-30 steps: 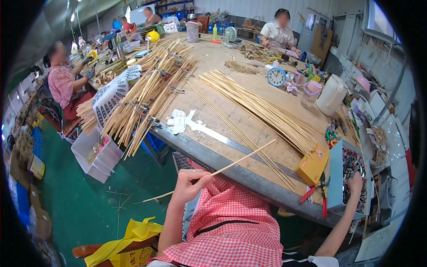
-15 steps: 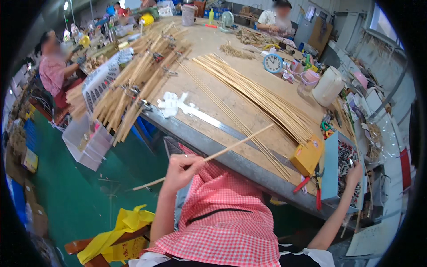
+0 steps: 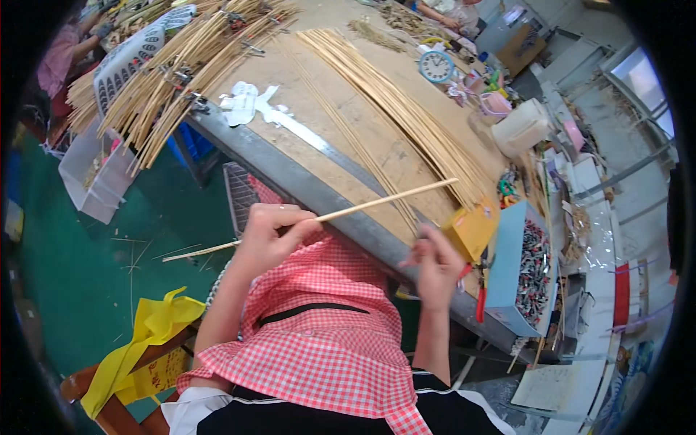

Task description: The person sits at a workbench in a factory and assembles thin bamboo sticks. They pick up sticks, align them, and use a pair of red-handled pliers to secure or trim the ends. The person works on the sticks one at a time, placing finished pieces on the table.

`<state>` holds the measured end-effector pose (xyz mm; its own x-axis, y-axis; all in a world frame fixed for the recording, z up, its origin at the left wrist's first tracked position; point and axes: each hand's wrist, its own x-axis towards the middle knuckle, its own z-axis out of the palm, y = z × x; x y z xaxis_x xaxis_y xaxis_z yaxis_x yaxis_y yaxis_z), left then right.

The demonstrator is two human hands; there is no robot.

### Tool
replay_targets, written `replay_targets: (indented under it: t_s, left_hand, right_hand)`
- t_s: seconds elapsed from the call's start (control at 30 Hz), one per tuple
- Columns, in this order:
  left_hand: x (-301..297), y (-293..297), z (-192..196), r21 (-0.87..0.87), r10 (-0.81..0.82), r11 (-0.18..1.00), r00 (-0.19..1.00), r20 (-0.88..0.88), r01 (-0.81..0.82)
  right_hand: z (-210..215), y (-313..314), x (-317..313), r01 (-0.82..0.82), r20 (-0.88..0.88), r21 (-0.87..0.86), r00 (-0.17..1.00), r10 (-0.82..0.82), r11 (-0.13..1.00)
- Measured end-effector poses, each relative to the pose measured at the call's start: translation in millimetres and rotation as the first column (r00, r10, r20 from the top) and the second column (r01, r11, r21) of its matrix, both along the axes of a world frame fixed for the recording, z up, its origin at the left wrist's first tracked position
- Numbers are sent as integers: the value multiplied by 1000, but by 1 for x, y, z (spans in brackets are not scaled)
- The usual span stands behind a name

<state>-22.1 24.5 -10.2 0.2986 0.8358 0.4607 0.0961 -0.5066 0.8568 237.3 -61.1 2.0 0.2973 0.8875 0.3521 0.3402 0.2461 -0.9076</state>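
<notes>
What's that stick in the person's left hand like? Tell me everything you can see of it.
The stick is long, slim, straight and pale tan, looking like bamboo or wood. The left hand pinches it between thumb and fingers, hiding part of its middle. It slants: one end sticks out left over the green floor, the other reaches up to the right, over the table. Whether it touches anything there is unclear. The blurred right hand is close but apart.

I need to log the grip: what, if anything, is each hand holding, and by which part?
The left hand holds a thin straw-coloured stick near its middle. The right hand is blurred; whether it holds anything cannot be told.
</notes>
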Motion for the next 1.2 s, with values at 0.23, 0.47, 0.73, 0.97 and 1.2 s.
replay_targets:
  t_s: [0.23, 0.47, 0.73, 0.97, 1.2]
  left_hand:
    - [4, -5, 1, 15, -2, 1000, 1000, -22, 2]
    - [10, -6, -4, 2, 6, 1000, 999, 52, -6]
    - [9, -4, -9, -99, -62, 993, 996, 57, 68]
    - [10, -2, -10, -112, -245, 964, 969, -30, 241]
    - [-20, 16, -3, -67, -97, 994, 989, -108, 90]
  right_hand:
    - [-19, 25, -77, -281, -344, 3, 901, 265, 960]
    - [-17, 27, -91, -281, -376, 20, 887, 267, 960]
    - [-17, 26, -90, -344, -349, 8, 879, 325, 939]
    - [-4, 29, -67, -264, -339, 18, 906, 254, 964]
    - [5, 34, -27, -25, -451, 68, 891, 53, 997]
